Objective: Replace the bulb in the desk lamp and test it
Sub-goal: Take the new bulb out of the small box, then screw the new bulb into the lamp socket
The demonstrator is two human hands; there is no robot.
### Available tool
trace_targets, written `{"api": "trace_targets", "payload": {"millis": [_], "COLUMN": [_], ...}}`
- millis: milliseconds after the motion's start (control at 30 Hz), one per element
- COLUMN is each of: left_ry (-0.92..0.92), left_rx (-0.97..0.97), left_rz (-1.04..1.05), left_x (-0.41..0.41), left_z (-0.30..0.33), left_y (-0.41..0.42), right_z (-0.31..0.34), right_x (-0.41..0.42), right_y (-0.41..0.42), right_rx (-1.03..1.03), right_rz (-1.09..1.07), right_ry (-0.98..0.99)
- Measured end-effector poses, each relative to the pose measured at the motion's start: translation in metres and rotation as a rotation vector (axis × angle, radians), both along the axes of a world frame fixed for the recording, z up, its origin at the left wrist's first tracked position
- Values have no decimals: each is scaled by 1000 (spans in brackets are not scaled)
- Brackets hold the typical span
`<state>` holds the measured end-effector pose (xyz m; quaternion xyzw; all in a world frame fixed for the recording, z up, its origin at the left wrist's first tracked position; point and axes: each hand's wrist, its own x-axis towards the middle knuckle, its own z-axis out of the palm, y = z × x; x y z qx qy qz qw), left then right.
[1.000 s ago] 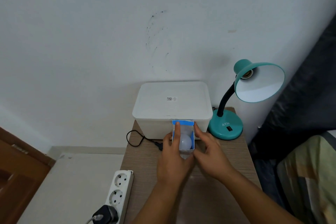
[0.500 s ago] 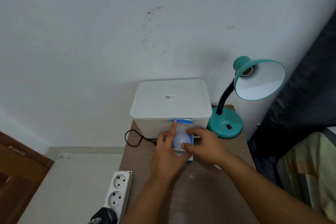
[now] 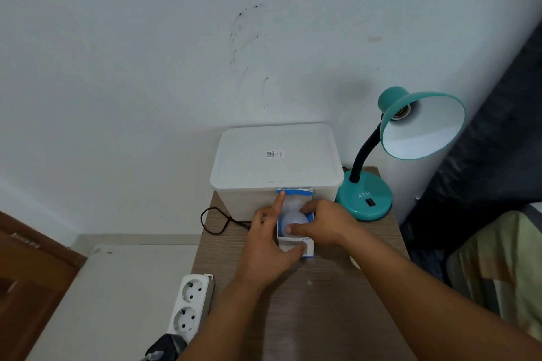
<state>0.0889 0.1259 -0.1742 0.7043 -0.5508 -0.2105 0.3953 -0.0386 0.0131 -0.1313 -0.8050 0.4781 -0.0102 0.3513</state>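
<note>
A teal desk lamp [image 3: 366,199] stands at the table's back right, its shade [image 3: 425,126] tipped toward me with a bare socket [image 3: 403,112] and no bulb in it. A blue and white bulb box [image 3: 305,245] stands upright and open in front of the white bin. My left hand [image 3: 264,249] grips the box, forefinger up along its open flap [image 3: 296,192]. My right hand [image 3: 322,223] pinches the white bulb [image 3: 293,220] that sits in the box's mouth.
A white lidded plastic bin [image 3: 275,161] sits at the back of the wooden table [image 3: 322,316]. A black cord [image 3: 215,220] loops at its left. A white power strip [image 3: 190,302] with a black plug hangs at the table's left edge. Bedding lies at right.
My right hand has gone from the box's side onto the bulb and now pinches it. My left forefinger has risen along the flap. The view has shifted slightly.
</note>
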Motion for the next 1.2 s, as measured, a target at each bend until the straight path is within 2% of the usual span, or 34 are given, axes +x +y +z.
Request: {"api": "trace_targets", "payload": {"millis": [267, 567, 733, 933, 1200], "left_ry": [-21, -30, 83, 125, 18], "left_rx": [28, 30, 25, 28, -11], "left_rz": [-38, 18, 38, 67, 36], "left_x": [4, 0, 0, -1, 0], "left_z": [1, 0, 0, 3, -3], "left_y": [0, -2, -2, 1, 2], "right_z": [-1, 22, 28, 27, 21], "right_x": [-18, -44, -63, -92, -118], "right_y": [10, 33, 43, 52, 64], "right_rx": [97, 276, 335, 381, 434], "right_rz": [-74, -231, -307, -347, -502], "right_ry": [-211, -584, -693, -764, -933]}}
